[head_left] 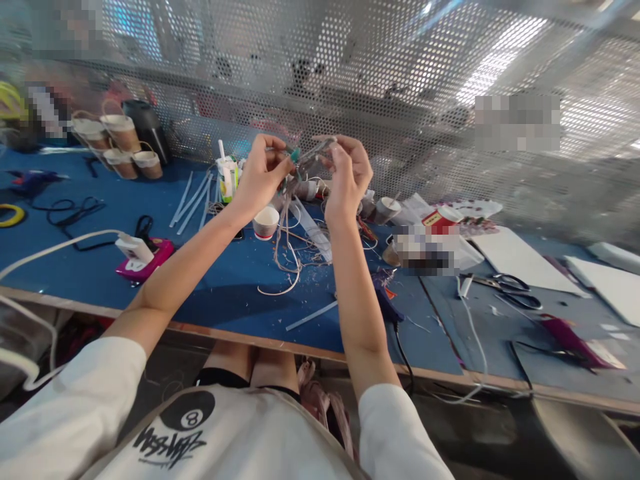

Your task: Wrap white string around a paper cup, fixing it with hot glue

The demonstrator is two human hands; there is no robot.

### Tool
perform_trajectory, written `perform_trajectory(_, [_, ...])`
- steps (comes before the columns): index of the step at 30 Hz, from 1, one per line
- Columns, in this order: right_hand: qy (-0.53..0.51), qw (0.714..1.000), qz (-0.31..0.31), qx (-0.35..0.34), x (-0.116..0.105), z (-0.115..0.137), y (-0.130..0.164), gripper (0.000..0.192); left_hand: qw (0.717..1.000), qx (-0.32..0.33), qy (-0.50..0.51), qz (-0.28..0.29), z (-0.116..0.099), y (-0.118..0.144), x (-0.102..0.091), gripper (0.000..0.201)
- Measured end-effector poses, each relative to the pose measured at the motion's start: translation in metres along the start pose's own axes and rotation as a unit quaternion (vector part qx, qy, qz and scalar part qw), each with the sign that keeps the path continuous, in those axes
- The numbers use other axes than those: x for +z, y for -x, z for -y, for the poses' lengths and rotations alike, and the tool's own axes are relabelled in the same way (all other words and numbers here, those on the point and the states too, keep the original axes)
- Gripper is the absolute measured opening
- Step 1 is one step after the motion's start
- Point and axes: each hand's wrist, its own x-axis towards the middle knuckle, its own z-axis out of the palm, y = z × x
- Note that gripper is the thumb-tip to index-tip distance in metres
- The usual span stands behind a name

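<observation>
Raised above the table's middle, my left hand (265,173) pinches a greyish piece of twisted cord (307,159) with a small teal part at my thumb. My right hand (349,177) has its fingers closed on the other end of this piece. Its exact form is blurred. Long pale cords (281,243) trail from it down to the blue tabletop, where a loose end curls. Just below my left hand stands a paper cup (266,223). Behind both hands are several small cups and scraps, partly hidden by my fingers and forearms.
Clear glue sticks (193,203) and a drink carton (228,179) lie left of centre. A magenta power strip (150,261) sits nearer. A glue gun (387,303) rests beside my right forearm, scissors (515,287) further right. A perforated metal screen (380,87) stands behind.
</observation>
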Motion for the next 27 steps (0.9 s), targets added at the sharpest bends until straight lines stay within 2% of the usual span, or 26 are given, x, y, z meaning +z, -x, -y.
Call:
perform_trajectory(3, [-0.050,0.997,-0.064,0.001,0.014,-0.001,-0.002,0.052,1.000,-0.003,-0.004,-0.011,0.003,-0.003,-0.002,0.031])
perform_trajectory(6, [-0.090,0.994,-0.047,0.045,0.014,0.002,-0.004,0.052,1.000,-0.023,0.006,-0.017,0.007,-0.007,-0.003,0.029])
perform_trajectory(10, [-0.215,0.971,-0.035,0.102,-0.007,0.014,-0.007,0.036,0.997,-0.068,0.021,-0.019,0.005,-0.010,-0.002,0.019])
perform_trajectory(14, [-0.337,0.938,0.008,0.082,-0.022,0.025,-0.003,0.023,0.995,-0.095,0.019,-0.011,-0.007,-0.006,0.000,0.017])
perform_trajectory(18, [-0.406,0.911,0.037,0.059,-0.018,0.032,0.005,0.028,0.992,-0.122,0.031,0.018,-0.023,0.000,0.000,0.011])
perform_trajectory(23, [-0.263,0.963,0.010,0.061,-0.018,0.028,0.003,0.029,0.985,-0.154,0.071,0.024,-0.039,0.002,-0.007,0.008])
perform_trajectory(25, [-0.187,0.980,0.044,0.044,-0.021,0.022,-0.001,0.041,0.985,-0.156,0.069,0.025,-0.040,0.001,-0.010,0.008])
perform_trajectory(27, [-0.046,0.997,0.061,-0.001,-0.023,0.017,-0.004,0.056,0.986,-0.156,0.059,0.027,-0.039,0.001,-0.012,0.007])
